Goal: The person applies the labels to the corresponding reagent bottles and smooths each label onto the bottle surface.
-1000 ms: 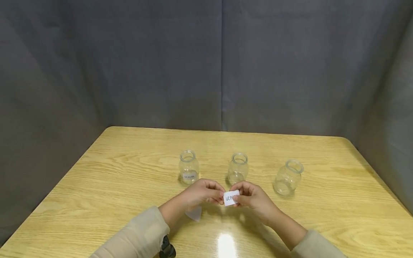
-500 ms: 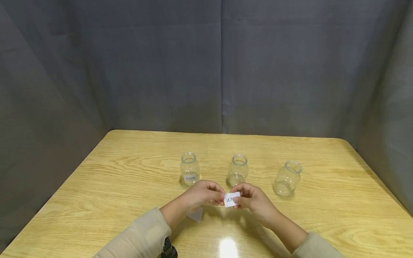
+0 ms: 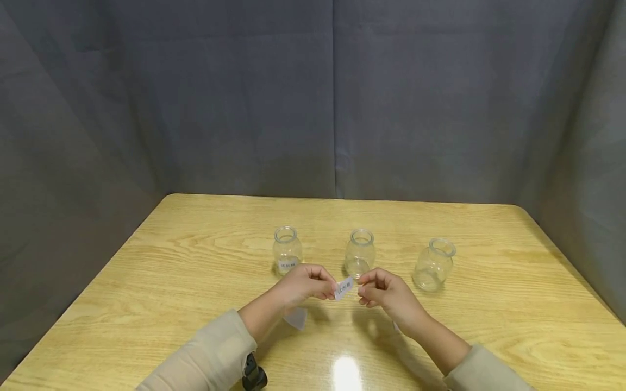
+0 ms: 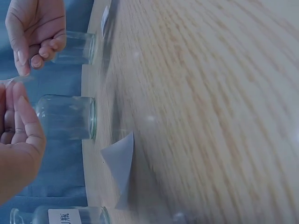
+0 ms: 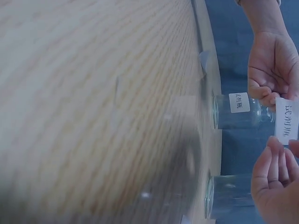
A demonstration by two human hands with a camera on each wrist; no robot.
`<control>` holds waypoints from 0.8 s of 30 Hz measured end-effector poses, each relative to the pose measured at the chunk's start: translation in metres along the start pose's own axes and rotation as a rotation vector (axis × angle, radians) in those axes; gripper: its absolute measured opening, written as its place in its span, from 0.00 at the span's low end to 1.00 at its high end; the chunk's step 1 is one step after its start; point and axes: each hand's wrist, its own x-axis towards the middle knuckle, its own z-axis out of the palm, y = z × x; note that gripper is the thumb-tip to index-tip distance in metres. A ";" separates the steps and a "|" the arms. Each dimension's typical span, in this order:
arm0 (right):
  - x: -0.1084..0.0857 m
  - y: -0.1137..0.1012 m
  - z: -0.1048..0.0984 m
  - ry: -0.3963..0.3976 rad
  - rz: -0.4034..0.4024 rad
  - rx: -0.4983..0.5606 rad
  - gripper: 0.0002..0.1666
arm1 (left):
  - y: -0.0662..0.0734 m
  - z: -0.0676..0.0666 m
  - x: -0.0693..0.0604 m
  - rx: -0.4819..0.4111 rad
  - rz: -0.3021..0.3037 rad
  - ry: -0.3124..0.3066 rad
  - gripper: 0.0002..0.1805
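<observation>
Between thumb and fingers my left hand [image 3: 302, 285] pinches the left end of a small white label [image 3: 344, 288] with handwritten characters, held tilted above the table. Just right of it is my right hand [image 3: 390, 296], its fingers loosely bent; a narrow gap parts it from the label in the head view. In the right wrist view the label [image 5: 286, 122] spans from the left hand down to the right fingertips. Behind the hands stand three clear glass jars: the left jar [image 3: 287, 245] bears a similar label, while the middle jar [image 3: 360, 254] and right jar [image 3: 434, 266] show none.
A curled white paper piece [image 3: 296, 319] lies on the wooden table [image 3: 195, 293] below the left wrist. Another small white scrap [image 3: 396, 326] shows beside the right wrist. Grey curtain [image 3: 244, 108] encloses the back and sides. A black wrist device [image 3: 253, 374] sits by the left sleeve.
My right hand has let go of the label and moved slightly right. The label, still in my left hand, has tilted up at its right end. The jars stay put.
</observation>
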 end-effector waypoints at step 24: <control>0.004 -0.002 0.011 0.000 0.050 0.024 0.16 | -0.004 0.007 0.005 0.039 -0.027 -0.044 0.07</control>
